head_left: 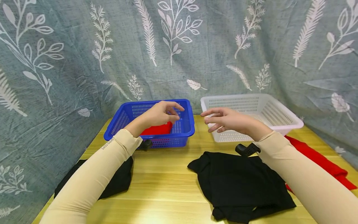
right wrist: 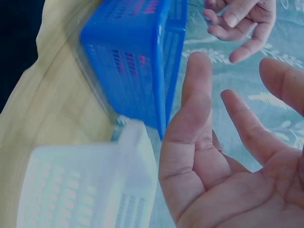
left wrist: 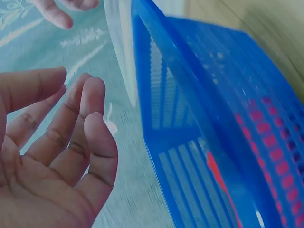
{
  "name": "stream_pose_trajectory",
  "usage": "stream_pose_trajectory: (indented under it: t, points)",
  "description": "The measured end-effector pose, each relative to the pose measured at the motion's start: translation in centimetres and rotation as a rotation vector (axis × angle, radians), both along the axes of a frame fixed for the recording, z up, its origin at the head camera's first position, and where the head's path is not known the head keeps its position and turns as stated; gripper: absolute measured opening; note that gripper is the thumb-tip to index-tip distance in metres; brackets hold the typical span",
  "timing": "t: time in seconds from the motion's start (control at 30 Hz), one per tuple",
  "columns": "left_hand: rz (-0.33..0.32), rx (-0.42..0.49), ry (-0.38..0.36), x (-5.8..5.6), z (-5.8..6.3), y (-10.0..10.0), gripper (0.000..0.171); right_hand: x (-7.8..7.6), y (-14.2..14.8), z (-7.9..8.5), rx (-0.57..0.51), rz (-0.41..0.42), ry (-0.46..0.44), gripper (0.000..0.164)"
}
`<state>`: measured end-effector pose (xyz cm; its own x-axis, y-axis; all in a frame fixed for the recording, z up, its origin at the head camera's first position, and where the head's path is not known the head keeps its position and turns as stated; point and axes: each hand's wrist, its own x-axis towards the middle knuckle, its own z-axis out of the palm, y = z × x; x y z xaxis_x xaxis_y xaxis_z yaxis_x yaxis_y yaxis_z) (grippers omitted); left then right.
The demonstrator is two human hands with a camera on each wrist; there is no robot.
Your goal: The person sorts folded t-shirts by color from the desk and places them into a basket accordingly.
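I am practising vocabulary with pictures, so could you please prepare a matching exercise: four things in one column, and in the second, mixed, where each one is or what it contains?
1. left hand
2. right hand
3. blue plastic basket
4. right-side black cloth

A. contains red cloth
B. seen against the white plastic basket, head view
C. lies on the wooden table
D. seen against the blue basket, head view

Pairs: 1-D, 2-B, 3-A, 4-C

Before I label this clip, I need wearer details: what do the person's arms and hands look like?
The left sleeve and right sleeve are long and cream; small dark lettering marks the left one near its cuff. A black fitting shows below each wrist. The left hand and right hand wear no gloves.
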<state>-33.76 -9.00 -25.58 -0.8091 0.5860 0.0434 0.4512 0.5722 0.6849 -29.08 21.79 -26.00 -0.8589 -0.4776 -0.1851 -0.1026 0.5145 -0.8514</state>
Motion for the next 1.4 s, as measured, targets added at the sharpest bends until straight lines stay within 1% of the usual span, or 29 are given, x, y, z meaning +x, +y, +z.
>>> stream_pose_trajectory:
  t: [0.13, 0.23, 0.4, 0.6, 0.77, 0.87, 0.97, 1.03, 1.17, 1.27, 1.4]
  points:
    - [-0.067, -0.01, 0.013, 0.2, 0.1, 1.8, 0.038, 1.1, 2.0, 0.4, 0.019, -0.004, 0.018, 0.055]
    - [-0.11, -0.013, 0.005, 0.4, 0.2, 3.1, 0.039, 2.0, 3.3, 0.3, 0.04, -0.017, 0.033, 0.057]
    - [-0.161, -0.015, -0.023, 0.8, 0.3, 5.2, 0.039, 3.5, 5.6, -0.2, 0.059, -0.055, 0.059, 0.058]
    - [-0.233, -0.025, -0.013, 1.3, 0.2, 8.3, 0.039, 5.1, 8.8, -0.7, 0.04, -0.11, 0.087, 0.053]
    - [-0.299, -0.031, -0.015, 1.8, 0.2, 10.6, 0.04, 6.3, 10.8, -1.1, 0.044, -0.129, 0.103, 0.052]
    - [-0.326, -0.024, -0.013, 2.1, 0.2, 11.7, 0.04, 7.1, 11.8, -1.3, 0.066, -0.149, 0.111, 0.05]
    - [-0.348, -0.01, -0.006, 2.4, 0.2, 12.9, 0.039, 8.1, 13.1, -1.5, 0.114, -0.179, 0.136, 0.049]
    - [-0.356, -0.005, -0.007, 2.5, 0.1, 13.7, 0.038, 8.7, 14.0, -1.7, 0.147, -0.194, 0.16, 0.048]
    - [-0.363, -0.026, -0.021, 2.7, -0.2, 15.3, 0.038, 9.9, 15.8, -2.3, 0.19, -0.221, 0.192, 0.05]
    - [-0.385, -0.048, -0.029, 2.9, -0.5, 16.5, 0.04, 10.7, 17.1, -2.9, 0.211, -0.254, 0.188, 0.052]
    - [-0.426, -0.072, -0.02, 3.4, -1.1, 18.2, 0.041, 11.8, 18.5, -3.6, 0.241, -0.285, 0.159, 0.057]
